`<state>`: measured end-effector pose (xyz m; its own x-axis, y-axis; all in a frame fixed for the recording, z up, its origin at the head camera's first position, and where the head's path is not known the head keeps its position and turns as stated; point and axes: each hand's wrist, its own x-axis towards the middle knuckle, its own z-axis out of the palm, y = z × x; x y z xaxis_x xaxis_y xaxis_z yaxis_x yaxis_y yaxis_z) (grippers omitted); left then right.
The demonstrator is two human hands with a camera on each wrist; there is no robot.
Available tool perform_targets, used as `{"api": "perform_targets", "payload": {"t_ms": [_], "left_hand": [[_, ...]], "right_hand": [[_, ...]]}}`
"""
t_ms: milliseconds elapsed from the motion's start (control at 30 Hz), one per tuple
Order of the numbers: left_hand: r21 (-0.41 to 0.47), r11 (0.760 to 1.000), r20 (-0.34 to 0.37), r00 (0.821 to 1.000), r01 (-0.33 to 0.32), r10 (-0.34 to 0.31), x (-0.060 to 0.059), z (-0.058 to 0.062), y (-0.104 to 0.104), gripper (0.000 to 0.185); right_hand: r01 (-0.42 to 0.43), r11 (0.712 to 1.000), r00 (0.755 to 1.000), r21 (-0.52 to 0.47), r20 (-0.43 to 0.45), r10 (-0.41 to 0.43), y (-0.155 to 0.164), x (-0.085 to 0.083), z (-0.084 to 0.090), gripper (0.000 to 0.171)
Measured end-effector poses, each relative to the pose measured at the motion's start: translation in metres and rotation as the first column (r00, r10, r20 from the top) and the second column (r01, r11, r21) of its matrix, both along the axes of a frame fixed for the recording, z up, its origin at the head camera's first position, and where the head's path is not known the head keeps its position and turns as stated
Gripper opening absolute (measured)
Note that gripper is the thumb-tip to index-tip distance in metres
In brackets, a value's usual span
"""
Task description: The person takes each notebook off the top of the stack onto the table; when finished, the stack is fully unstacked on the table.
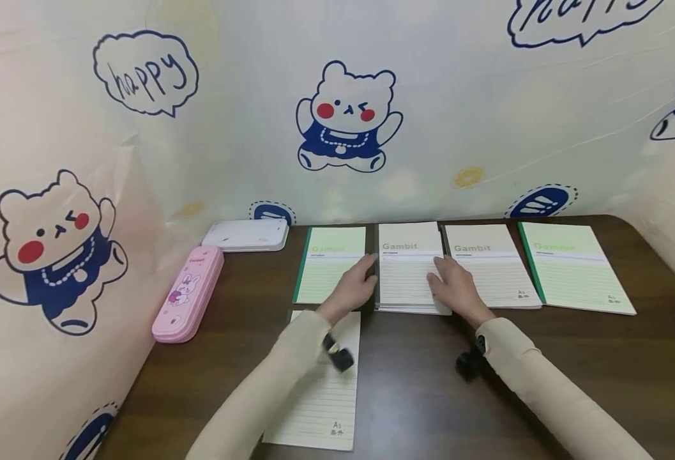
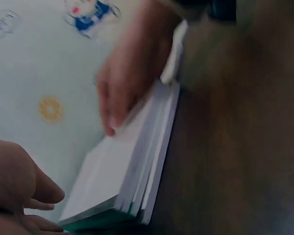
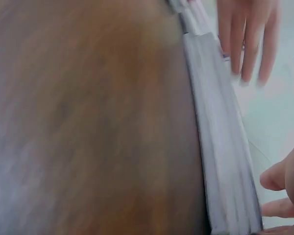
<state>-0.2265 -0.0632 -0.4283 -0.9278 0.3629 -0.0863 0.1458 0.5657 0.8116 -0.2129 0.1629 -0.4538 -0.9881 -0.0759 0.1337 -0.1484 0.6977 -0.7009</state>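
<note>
A stack of white Gambit notebooks (image 1: 409,281) lies between my two hands near the back of the table. My left hand (image 1: 351,286) is at its left edge, fingers extended. On the other side, my right hand (image 1: 456,287) has its fingertips at the stack's right edge, fingers loosely extended. The layered page edges (image 3: 225,137) show in the right wrist view. Whether the fingers press the stack cannot be told. A single lined notebook (image 1: 331,390) lies in front, partly under my left forearm.
Left of the stack lies a green-spined notebook (image 1: 328,271). To the right are another white notebook (image 1: 495,275) and a second green-spined one (image 1: 581,271). A pink pencil case (image 1: 188,294) and a white case (image 1: 245,235) stand at the left, before a printed curtain (image 1: 245,140).
</note>
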Motion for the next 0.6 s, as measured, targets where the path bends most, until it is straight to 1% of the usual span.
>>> {"api": "perform_targets", "payload": {"t_ms": [33,100,167,233,300,367,467,533,600], "left_hand": [[-0.028,1.000,0.005,1.000,-0.001,0.001,-0.008,-0.004,0.008,0.050],[-0.084,0.996,0.002,1.000,-0.013,0.013,-0.019,-0.013,0.018,0.052],[-0.126,0.992,-0.005,1.000,-0.027,0.027,-0.026,-0.020,0.023,0.053],[-0.146,0.988,-0.022,0.999,-0.042,0.040,-0.029,-0.024,0.026,0.053],[-0.138,0.989,-0.027,0.999,-0.047,0.044,-0.030,-0.026,0.028,0.053],[-0.116,0.992,-0.029,0.999,-0.046,0.043,-0.032,-0.025,0.030,0.053],[-0.072,0.997,-0.003,0.999,-0.040,0.040,-0.032,-0.024,0.033,0.054],[-0.040,0.998,0.020,0.998,-0.054,0.054,-0.031,-0.022,0.032,0.055],[-0.013,0.998,0.023,0.998,-0.055,0.055,-0.027,-0.021,0.029,0.055]], "right_hand": [[0.016,1.000,1.000,-0.013,0.020,-0.016,-0.002,0.000,0.000,0.053],[0.040,0.999,0.997,-0.021,0.063,-0.038,-0.006,-0.002,-0.002,0.057],[0.047,0.999,0.994,-0.003,0.103,-0.046,-0.009,-0.005,-0.004,0.060],[0.055,0.998,0.992,0.028,0.110,-0.057,-0.011,-0.008,-0.005,0.061],[0.073,0.996,0.992,0.047,0.101,-0.077,-0.010,-0.009,-0.006,0.061],[0.099,0.994,0.990,0.040,0.091,-0.103,-0.008,-0.010,-0.005,0.060],[0.151,0.989,0.983,-0.001,0.102,-0.150,-0.004,-0.011,-0.001,0.058],[0.182,0.983,0.977,-0.022,0.115,-0.178,-0.001,-0.011,0.002,0.056],[0.216,0.976,0.970,-0.035,0.123,-0.210,0.003,-0.012,0.006,0.053]]}}
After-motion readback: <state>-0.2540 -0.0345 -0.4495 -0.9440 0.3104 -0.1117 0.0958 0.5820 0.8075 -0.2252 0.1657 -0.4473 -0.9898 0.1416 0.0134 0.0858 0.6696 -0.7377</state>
